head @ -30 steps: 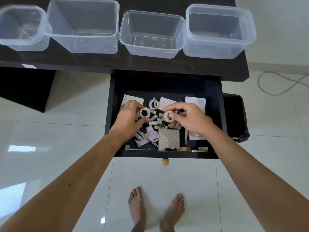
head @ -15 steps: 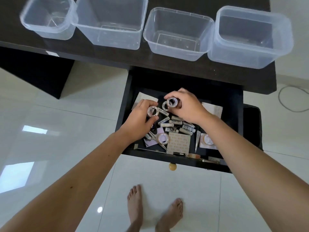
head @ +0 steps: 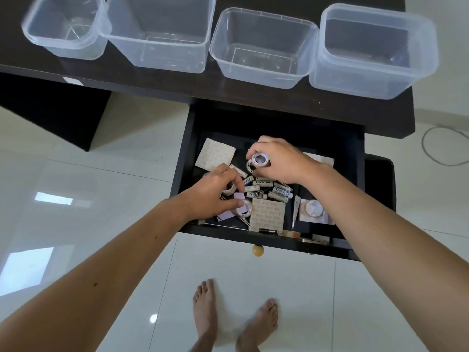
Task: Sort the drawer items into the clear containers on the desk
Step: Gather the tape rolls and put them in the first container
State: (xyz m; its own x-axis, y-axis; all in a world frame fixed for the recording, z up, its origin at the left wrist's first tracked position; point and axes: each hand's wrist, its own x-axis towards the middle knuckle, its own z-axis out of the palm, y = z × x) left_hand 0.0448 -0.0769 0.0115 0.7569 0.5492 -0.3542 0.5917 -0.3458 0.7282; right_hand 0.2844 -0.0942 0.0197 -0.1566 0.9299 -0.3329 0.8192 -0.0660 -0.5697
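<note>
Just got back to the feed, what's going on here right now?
A person is picking small tape rolls out of the open drawer. The right hand holds a roll, with another beside it; the left hand grips one lower down. Batteries and paper sheets remain inside. The four clear containers on the desk are empty.

Glossy white floor tiles (head: pixel 76 224) fill the left and lower frame, showing bright window reflections. Two bare feet (head: pixel 233 323) stand at bottom centre. A thin grey cable (head: pixel 426 151) loops on the floor at the right edge.
</note>
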